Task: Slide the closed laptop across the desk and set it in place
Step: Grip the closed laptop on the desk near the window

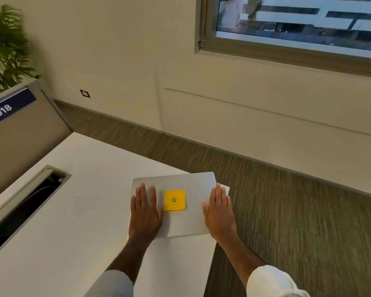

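Note:
A closed silver laptop [180, 183] lies flat at the far right corner of the white desk [77, 211], its far right corner reaching just past the desk edge. A yellow sticky note [174, 200] with a handwritten mark is stuck on the middle of its lid. My left hand [145, 213] rests palm down on the left part of the lid, fingers spread. My right hand [220, 213] lies palm down on the lid's right edge, fingers together. Neither hand curls around the laptop.
A recessed cable tray [26, 206] with dark cables is cut into the desk at the left. Behind it stands a grey partition [24, 133] labelled 018, with a potted plant [4, 48] beyond. Carpeted floor [287, 211] lies right of the desk, below a window.

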A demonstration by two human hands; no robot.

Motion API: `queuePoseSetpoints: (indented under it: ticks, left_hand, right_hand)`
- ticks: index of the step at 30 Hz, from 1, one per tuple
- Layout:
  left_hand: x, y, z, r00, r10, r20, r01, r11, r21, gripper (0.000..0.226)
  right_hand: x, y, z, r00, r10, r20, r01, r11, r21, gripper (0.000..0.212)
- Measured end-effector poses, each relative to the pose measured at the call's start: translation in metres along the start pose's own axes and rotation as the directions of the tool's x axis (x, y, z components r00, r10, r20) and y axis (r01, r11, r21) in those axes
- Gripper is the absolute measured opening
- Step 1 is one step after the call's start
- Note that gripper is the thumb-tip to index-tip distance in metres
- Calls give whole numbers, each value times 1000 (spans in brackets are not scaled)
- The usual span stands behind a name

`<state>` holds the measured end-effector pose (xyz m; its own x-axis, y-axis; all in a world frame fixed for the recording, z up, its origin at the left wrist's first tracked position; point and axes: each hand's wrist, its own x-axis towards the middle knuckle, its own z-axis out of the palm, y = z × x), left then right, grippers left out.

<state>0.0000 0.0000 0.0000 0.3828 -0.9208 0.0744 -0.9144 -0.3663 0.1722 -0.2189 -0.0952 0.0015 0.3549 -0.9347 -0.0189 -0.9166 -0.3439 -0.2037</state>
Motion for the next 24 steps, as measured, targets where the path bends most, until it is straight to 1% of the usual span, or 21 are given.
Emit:
queuePoseSetpoints:
  ticks: [2, 8, 12, 16, 20, 22, 24]
  left_hand:
    - [2, -5, -5, 998, -48, 32, 48, 999, -20, 65]
    - [5, -14, -5, 992, -121, 24, 119, 991, 55, 64]
    - [2, -16, -11, 979, -196, 54, 189, 976, 111, 65]
    - [-5, -17, -11, 965, -243, 95, 228, 962, 152, 67]
    - [-5, -17, -11, 966, -229, 120, 215, 969, 123, 65]
    - [-4, -15, -12, 960, -251, 125, 238, 964, 116, 62]
    - [-4, -12, -12, 948, -284, 141, 272, 957, 101, 66]
  right_hand:
    - [2, 2, -3, 998, 35, 42, -36, 999, 35, 73]
    - [4, 8, -4, 995, 54, 86, -52, 998, -33, 69]
    - [1, 12, 0, 995, 44, 93, -41, 998, -39, 70]
    - [3, 12, 5, 998, 28, 61, -26, 999, -21, 74]
    - [6, 13, 10, 999, 24, 48, -24, 1000, -9, 73]
    - [6, 11, 9, 998, 38, 48, -39, 999, 14, 72]
    - [7, 9, 7, 997, 51, 51, -53, 998, 28, 72]
